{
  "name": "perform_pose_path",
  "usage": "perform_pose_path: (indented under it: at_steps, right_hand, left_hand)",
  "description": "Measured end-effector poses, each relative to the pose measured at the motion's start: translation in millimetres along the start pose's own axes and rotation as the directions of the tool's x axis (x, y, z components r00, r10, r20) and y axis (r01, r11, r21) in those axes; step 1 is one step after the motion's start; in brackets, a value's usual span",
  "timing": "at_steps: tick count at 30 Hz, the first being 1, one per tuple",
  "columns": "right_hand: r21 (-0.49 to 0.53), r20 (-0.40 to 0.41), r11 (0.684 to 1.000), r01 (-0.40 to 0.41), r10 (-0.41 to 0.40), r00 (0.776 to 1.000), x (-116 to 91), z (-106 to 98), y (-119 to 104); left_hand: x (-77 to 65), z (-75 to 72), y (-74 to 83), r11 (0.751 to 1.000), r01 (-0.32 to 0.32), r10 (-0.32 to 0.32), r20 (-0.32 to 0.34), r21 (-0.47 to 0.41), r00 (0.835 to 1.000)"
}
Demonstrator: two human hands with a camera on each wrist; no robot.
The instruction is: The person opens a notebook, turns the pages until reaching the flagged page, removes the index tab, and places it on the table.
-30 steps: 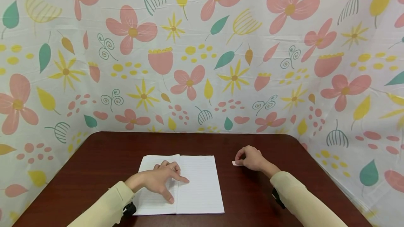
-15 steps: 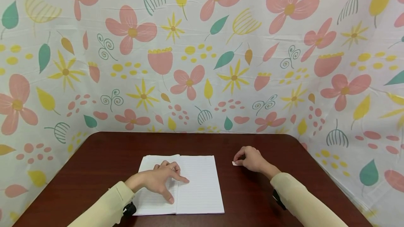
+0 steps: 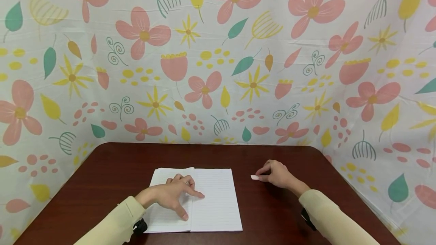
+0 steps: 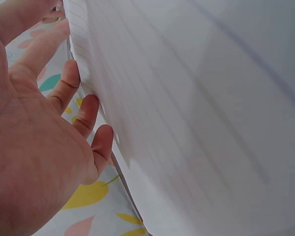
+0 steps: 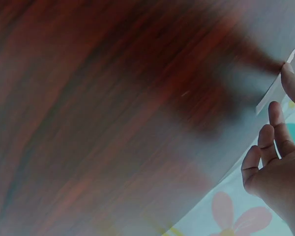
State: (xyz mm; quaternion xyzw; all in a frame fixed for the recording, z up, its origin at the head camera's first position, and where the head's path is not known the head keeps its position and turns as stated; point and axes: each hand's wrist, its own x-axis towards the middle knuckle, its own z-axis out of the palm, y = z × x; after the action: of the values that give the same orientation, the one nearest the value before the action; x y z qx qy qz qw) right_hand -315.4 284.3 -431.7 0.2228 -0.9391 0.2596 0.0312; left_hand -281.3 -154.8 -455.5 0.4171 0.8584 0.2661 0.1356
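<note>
An open notebook (image 3: 214, 196) with lined white pages lies on the dark wooden table. My left hand (image 3: 172, 194) rests across its left page, fingers spread, index fingertip just over the fold onto the right page. In the left wrist view, the left hand (image 4: 44, 108) has its fingertips along the ruled paper (image 4: 162, 118). To the right of the notebook, my right hand (image 3: 277, 174) pinches the near end of a small pale pink slip of paper (image 3: 254, 177) with thumb and index finger. Seen from the right wrist, the slip (image 5: 268, 98) looks thin and edge-on; the other fingers hang loosely bent.
The reddish-brown table (image 3: 204, 154) has rounded far corners. Behind it and along both sides hangs a white cloth (image 3: 218, 86) printed with pink flowers, yellow shapes and green leaves. A black wrist strap (image 3: 139, 226) shows below the left sleeve.
My right hand has shifted slightly right and nearer, its index finger straighter, so more of the slip shows. The slip stays almost in place. The left hand and notebook have not moved.
</note>
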Motion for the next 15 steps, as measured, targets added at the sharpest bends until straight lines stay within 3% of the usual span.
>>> perform_pose_path:
  at_steps: [9, 15]
  right_hand:
    - [0.006, -0.038, 0.997, -0.082, 0.083, 0.996, -19, -14, 24]
    - [0.010, -0.046, 0.993, -0.114, 0.115, 0.992, -25, -18, 34]
  left_hand:
    - [0.5, 2.4, -4.1, 1.000, -0.011, 0.011, -0.008, 0.007, 1.000]
    - [-4.7, -6.4, 14.0, 1.000, -0.022, 0.022, 0.008, -0.008, 1.000]
